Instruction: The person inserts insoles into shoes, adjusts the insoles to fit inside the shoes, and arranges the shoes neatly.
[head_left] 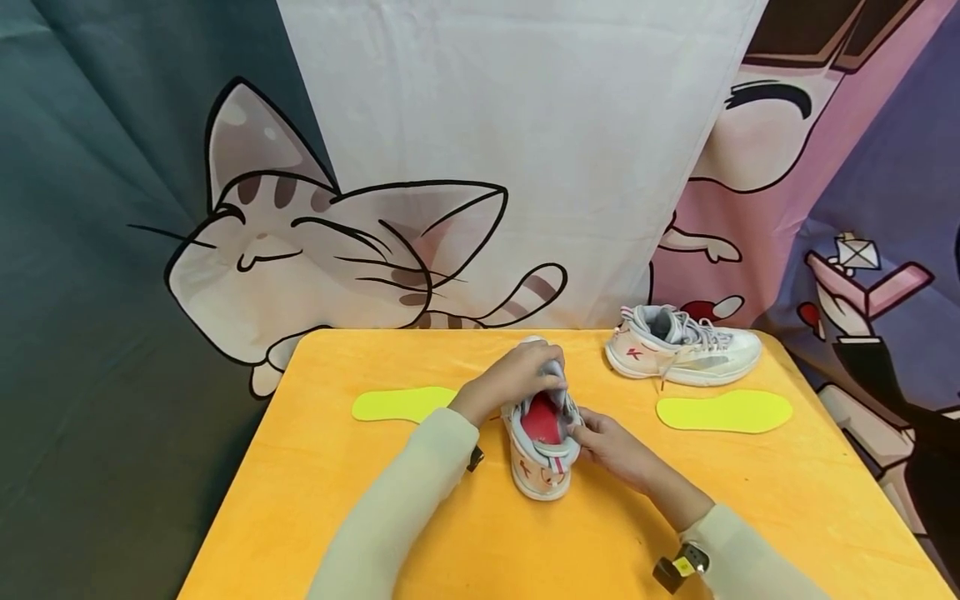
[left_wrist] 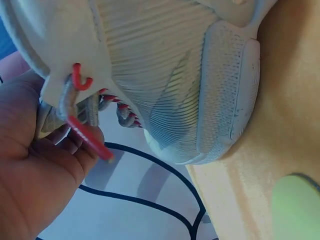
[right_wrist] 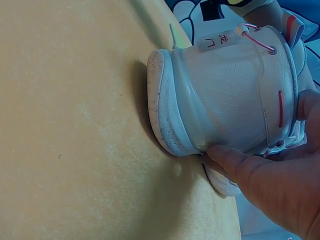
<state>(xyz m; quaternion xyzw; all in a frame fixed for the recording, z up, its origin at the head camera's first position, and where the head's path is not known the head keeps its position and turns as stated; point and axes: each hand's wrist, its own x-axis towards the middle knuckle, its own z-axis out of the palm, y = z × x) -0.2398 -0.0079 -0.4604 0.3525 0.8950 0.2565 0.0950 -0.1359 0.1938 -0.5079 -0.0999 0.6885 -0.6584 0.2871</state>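
A white sneaker [head_left: 540,482] sits on the table, heel toward me and toe away, with a red lining or insole [head_left: 542,419] showing inside its opening. My left hand [head_left: 521,379] reaches over the front of the opening and pinches the tongue above the laces; in the left wrist view a red-tipped lace end [left_wrist: 92,140] dangles beside the fingers. At the right side of the collar, my right hand [head_left: 615,450] grips the shoe, thumb at the rim and fingers along the outer wall [right_wrist: 225,105].
One yellow-green insole [head_left: 401,404] lies left of the sneaker, partly behind my left arm. Another insole [head_left: 723,412] lies at the right, in front of the matching sneaker [head_left: 682,350] near the back edge. A printed curtain [head_left: 487,100] hangs behind the yellow table [head_left: 315,517].
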